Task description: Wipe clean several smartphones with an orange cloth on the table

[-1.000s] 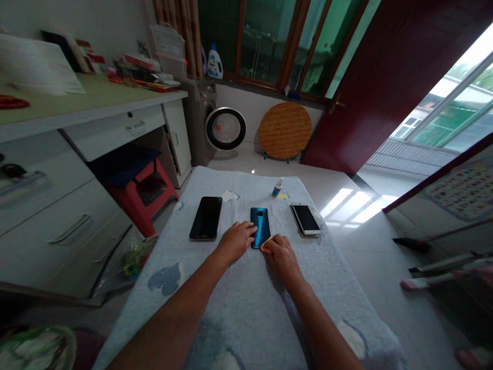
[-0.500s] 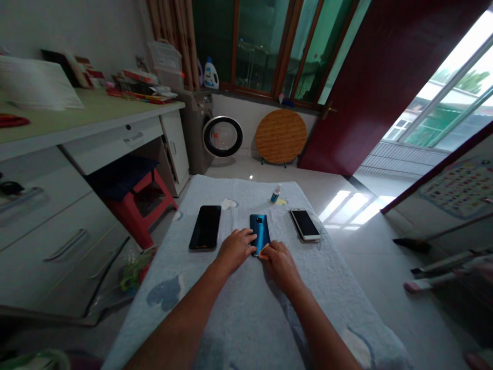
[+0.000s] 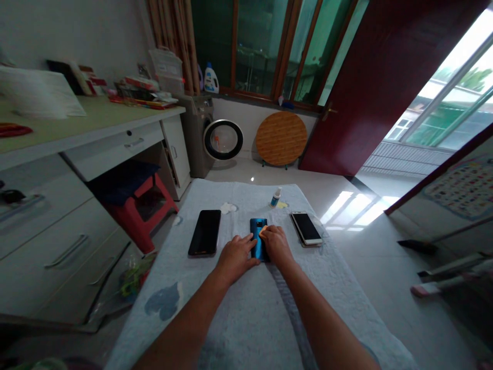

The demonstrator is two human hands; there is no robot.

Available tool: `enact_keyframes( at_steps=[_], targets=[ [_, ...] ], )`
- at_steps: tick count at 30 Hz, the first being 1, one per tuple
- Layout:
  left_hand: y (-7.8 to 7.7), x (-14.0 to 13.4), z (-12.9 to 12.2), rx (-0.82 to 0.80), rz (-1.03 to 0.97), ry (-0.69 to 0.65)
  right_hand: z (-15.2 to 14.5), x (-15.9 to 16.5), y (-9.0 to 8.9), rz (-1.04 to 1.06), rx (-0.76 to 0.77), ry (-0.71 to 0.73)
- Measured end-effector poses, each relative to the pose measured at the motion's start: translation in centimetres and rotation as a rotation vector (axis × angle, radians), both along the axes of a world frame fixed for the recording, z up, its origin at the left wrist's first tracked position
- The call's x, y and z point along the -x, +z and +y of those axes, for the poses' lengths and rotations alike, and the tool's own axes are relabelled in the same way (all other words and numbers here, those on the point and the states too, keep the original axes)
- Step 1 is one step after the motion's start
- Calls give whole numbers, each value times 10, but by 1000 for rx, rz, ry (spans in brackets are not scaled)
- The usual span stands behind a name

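A blue smartphone (image 3: pixel 258 251) lies back side up in the middle of the cloth-covered table (image 3: pixel 246 318). My left hand (image 3: pixel 236 258) rests along its left edge, fingers spread and touching it. Pinched in my right hand (image 3: pixel 278 245) is a small orange cloth (image 3: pixel 263 231), pressed on the phone's upper right part by the camera. Left of my hands lies a black smartphone (image 3: pixel 205 232), screen up. On the right a white smartphone (image 3: pixel 307 228) sits on top of something thin, mostly hidden beneath it. Behind the blue phone stands a small spray bottle (image 3: pixel 276 197).
A red stool (image 3: pixel 148 210) stands left of the table, under a white desk (image 3: pixel 92 128). Farther back are a washing machine (image 3: pixel 198 136) with its door open and a round wooden tabletop (image 3: pixel 281 139) leaning on the wall. A broom (image 3: pixel 418 246) lies at right.
My right hand has moved the orange cloth from the blue phone's lower right edge up to its camera area. My left hand stays at the phone's left side, slightly lower.
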State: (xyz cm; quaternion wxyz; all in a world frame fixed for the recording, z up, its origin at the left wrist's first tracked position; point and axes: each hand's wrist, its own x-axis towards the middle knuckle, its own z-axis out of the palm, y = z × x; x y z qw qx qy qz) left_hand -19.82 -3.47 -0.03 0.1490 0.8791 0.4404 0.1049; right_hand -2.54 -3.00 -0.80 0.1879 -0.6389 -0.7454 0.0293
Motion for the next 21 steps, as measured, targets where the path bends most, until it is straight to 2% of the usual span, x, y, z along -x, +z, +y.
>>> enact_keyframes(
  at_steps=[6, 10, 14, 18, 21],
  targets=[
    [2, -2, 1, 30, 6, 1, 47, 1, -3, -61, 21, -15],
    [2, -1, 0, 39, -24, 10, 58, 8, -2, -87, 42, 62],
    [0, -2, -1, 53, -101, 50, 44, 13, 4, -74, 26, 212],
    [-5, -5, -2, 40, -161, 147, 13, 16, 7, -4, -11, 382],
    [-9, -6, -2, 23, -157, 184, -12, 19, 6, 34, 1, 421]
  ],
)
